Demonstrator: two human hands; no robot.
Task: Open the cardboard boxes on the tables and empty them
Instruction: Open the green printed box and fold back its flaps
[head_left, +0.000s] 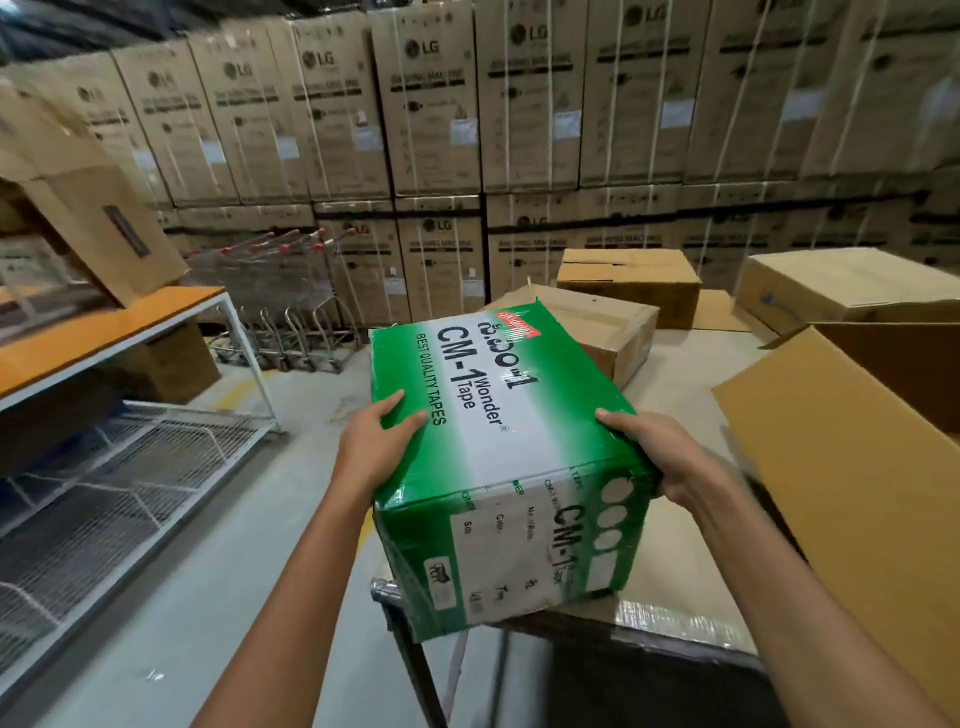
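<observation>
Both hands (379, 441) grip green box (498, 415), long axis away.

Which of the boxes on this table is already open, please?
The large brown box at the right: its flap is folded out and its dark inside shows; the others look closed.

Head view — forward, downward, close

Left grip (382, 441), right grip (660, 454) hold seemingly sealed box (511, 441)
</observation>
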